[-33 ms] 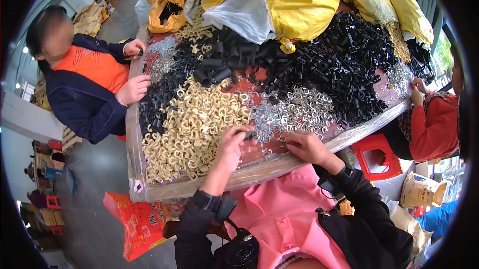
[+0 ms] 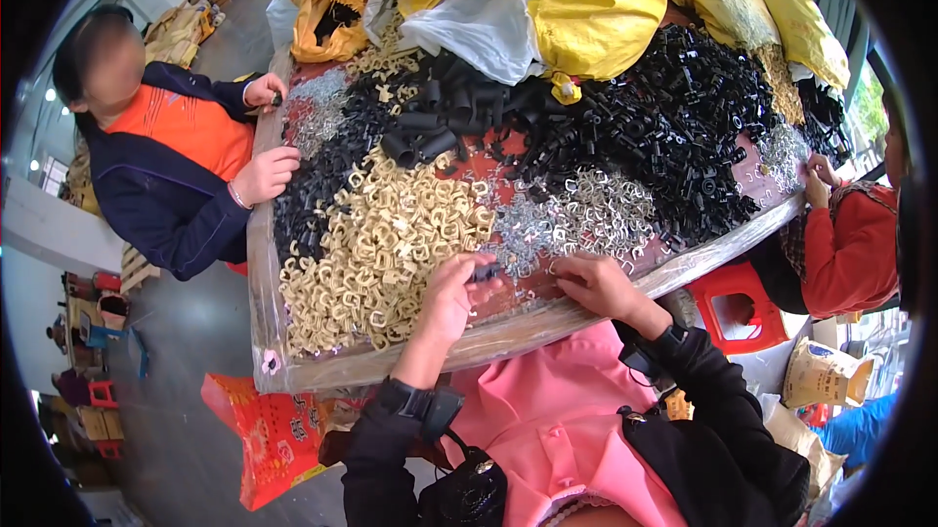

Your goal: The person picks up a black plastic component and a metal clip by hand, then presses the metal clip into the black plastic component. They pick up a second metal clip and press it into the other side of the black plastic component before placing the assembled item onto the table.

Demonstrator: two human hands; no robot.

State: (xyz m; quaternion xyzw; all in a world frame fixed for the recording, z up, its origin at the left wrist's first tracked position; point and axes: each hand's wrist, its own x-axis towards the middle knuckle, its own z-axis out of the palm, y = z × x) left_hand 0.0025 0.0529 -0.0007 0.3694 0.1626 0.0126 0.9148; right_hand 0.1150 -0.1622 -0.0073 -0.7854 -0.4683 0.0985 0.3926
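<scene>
My left hand (image 2: 452, 295) is closed around a small black plastic part (image 2: 485, 273), held between thumb and fingers just above the table's near edge. To its left lies a broad heap of cream-coloured U-shaped clips (image 2: 381, 253). My right hand (image 2: 596, 285) is beside it, palm down, with thumb and forefinger bent together over the tabletop. Whatever those fingertips may pinch is too small or hidden to name. Small silver screws (image 2: 523, 234) lie in a pile just beyond both hands. Shiny metal U-shaped clips (image 2: 606, 210) are heaped beyond my right hand.
Black plastic parts (image 2: 674, 126) cover the table's far right, and black tubes (image 2: 430, 126) its middle. Yellow sacks (image 2: 596, 14) stand along the back. A wrapped wooden rim (image 2: 489, 341) edges the table. One co-worker (image 2: 186, 136) works at the left, another (image 2: 855, 234) at the right, near a red stool (image 2: 738, 307).
The black part in my left hand has tipped and shifted slightly down and left. My right hand has moved a little to the left.
</scene>
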